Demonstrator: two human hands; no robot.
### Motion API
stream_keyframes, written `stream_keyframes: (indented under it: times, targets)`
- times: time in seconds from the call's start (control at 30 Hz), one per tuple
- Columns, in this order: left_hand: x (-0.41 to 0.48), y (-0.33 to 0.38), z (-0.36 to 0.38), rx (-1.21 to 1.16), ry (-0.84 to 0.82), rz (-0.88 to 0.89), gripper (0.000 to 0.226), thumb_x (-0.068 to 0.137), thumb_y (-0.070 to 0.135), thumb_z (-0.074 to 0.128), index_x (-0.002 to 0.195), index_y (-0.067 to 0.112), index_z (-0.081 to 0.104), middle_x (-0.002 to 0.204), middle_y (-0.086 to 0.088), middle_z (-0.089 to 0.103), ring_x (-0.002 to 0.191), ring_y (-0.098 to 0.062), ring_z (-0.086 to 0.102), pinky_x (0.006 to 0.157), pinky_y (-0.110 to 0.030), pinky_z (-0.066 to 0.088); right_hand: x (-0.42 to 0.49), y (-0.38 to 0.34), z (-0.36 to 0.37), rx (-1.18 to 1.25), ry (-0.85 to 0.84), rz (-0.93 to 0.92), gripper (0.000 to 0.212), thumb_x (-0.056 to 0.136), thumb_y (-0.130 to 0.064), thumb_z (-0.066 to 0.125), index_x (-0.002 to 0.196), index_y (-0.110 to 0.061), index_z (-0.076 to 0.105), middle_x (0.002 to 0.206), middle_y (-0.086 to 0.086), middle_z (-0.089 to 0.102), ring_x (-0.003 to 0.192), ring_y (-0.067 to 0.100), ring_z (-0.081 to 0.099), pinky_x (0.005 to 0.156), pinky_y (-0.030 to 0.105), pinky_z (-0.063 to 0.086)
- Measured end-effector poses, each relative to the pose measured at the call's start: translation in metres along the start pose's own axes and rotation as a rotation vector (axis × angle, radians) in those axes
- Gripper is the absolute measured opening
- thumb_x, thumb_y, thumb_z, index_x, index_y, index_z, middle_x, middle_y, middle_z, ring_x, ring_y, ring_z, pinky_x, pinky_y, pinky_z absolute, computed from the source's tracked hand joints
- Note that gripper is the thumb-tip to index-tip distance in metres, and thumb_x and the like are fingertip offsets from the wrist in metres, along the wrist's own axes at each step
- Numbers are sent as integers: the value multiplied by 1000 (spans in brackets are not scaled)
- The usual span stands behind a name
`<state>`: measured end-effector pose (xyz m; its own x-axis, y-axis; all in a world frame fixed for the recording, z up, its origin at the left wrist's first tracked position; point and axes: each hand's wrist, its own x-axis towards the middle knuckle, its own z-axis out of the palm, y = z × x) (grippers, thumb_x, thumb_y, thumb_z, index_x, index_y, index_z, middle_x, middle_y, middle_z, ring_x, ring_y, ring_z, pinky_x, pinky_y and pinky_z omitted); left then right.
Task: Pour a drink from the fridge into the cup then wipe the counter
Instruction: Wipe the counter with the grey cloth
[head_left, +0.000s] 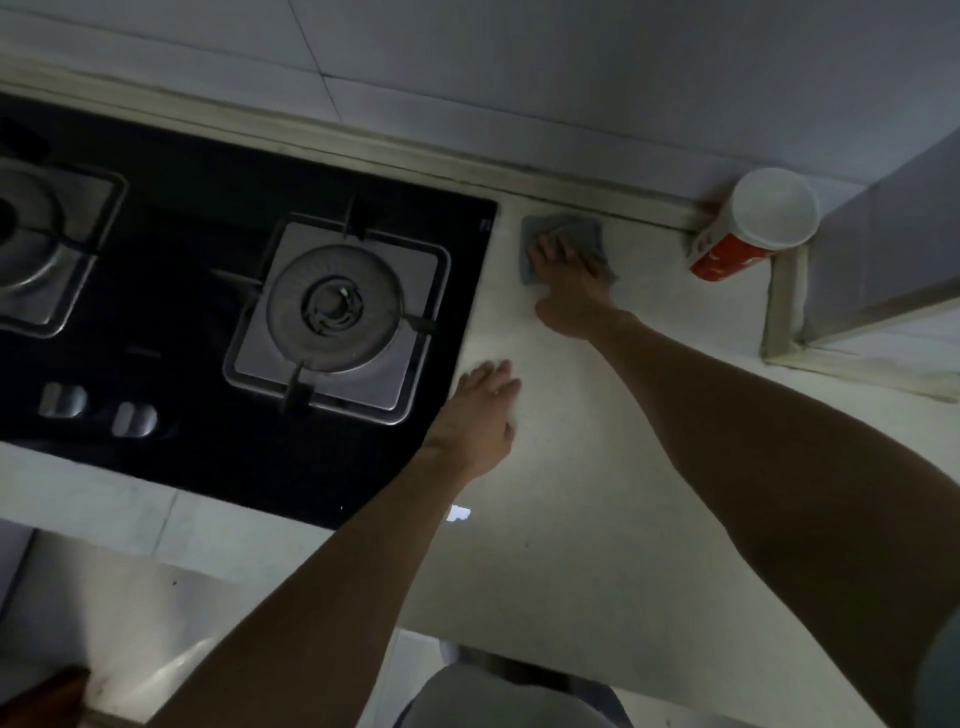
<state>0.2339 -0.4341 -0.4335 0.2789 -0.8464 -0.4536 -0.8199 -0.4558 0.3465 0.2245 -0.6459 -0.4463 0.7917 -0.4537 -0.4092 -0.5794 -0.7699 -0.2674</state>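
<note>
- Nearest to where I stand, the person's two bare forearms stretch away over the pale counter (597, 519), the left one crossing the front edge of the black hob (208, 291).
- The left hand (480, 415) lies palm down on the counter, fingers (491, 376) loose, slightly spread and holding nothing; their tips rest right at the hob's right edge, just short of the nearer burner (337, 312).
- Two silvery knobs (96, 410) sit well to the left of those fingers, on the hob's front strip.
- Farther out, the right hand (571, 280) presses flat on a grey cloth (556, 228), fingers extended over it rather than clenched round it (the cloth's corners show beyond the fingertips and to either side of them).
- The cloth lies on the counter just right of the hob's back corner, with its far edge close to the raised strip along the wall.
- To the right of the right hand's fingers, well apart from them, the red and white paper cup (748, 234) stands in the back corner against the wall strip; its inside looks white, and I cannot tell whether there is drink in it.
- Beyond everything rises the tiled wall (467, 57).
</note>
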Motion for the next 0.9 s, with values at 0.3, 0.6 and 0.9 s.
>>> stream_keyframes:
  times: [0.3,0.6,0.9]
  targets:
    - [2,-3,-6,19,-14,15,67,95,21,50,155,14,22,165,-4,7,152,-23,4,124,-31,5,53,-25,-7,-39,12,-5,83,88,-24,50,155,-19,2,164,0,-2,150,21,-3,122,40,1]
    - [-2,0,-6,-33,-5,15,68,96,17,48,156,14,18,166,-2,2,152,-21,0,124,-32,6,36,-40,0,-105,-35,-3,86,86,-26,50,155,-18,0,164,0,-4,150,23,-5,121,47,7]
    - [-74,11,24,-75,71,157,49,95,13,46,143,5,43,153,-5,40,143,-18,30,117,-29,29,-70,-73,53,-59,-38,-100,85,83,-23,53,155,-17,7,164,-1,-2,150,23,-7,120,45,0]
